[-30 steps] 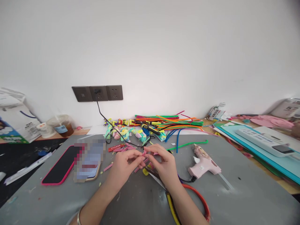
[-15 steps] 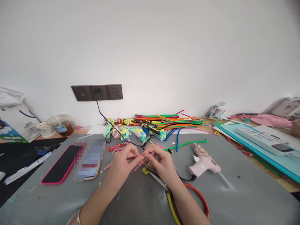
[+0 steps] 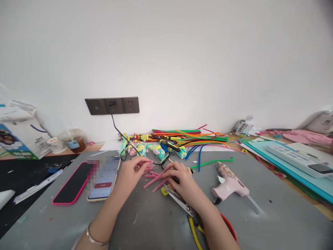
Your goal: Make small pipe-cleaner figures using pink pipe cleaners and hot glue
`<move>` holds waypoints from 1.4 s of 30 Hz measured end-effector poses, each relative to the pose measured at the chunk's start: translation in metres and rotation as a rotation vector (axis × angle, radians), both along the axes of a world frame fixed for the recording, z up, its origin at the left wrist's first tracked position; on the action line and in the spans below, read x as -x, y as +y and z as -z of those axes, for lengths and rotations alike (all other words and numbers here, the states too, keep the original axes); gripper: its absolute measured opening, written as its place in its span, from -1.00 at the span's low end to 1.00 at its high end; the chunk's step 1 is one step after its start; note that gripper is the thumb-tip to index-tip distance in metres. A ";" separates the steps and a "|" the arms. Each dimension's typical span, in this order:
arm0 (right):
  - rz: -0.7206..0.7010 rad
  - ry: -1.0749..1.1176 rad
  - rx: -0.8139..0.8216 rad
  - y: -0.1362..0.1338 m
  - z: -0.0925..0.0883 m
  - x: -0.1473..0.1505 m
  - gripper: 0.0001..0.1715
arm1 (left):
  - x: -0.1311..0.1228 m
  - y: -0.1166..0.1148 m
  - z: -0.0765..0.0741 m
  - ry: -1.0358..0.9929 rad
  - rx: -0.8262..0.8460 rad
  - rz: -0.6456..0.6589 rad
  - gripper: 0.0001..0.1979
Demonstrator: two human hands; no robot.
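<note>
Both my hands rest low on the grey mat (image 3: pixel 273 222), over a small heap of short pink pipe cleaner pieces (image 3: pixel 153 176). My left hand (image 3: pixel 131 173) has its fingers curled down onto the pieces at its fingertips. My right hand (image 3: pixel 182 178) presses its fingers together on the right end of the longer pink pieces. Whether either hand truly grips a piece is hard to make out. Scissors with yellow handles (image 3: pixel 186 208) lie under my right wrist.
A pink glue gun (image 3: pixel 229 182) lies to the right. Two phones (image 3: pixel 104 178) (image 3: pixel 71 183) lie on the left. A pile of coloured pipe cleaners (image 3: pixel 189 136) and small made figures (image 3: pixel 140 147) sit by the wall under the sockets (image 3: pixel 112 105). Teal card sheets (image 3: pixel 293 166) fill the right.
My hands have parted and dropped from a raised pinch down onto the mat. The pink pieces now lie spread between them. The view shifted slightly.
</note>
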State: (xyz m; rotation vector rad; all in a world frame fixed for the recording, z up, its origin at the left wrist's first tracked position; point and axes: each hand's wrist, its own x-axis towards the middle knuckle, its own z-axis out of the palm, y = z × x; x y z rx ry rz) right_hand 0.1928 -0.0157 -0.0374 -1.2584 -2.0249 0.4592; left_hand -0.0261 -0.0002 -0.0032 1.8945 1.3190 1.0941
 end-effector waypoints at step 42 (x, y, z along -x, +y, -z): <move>0.061 0.097 -0.140 -0.008 -0.019 -0.002 -0.80 | -0.022 -0.012 0.003 -0.172 0.130 0.148 -0.80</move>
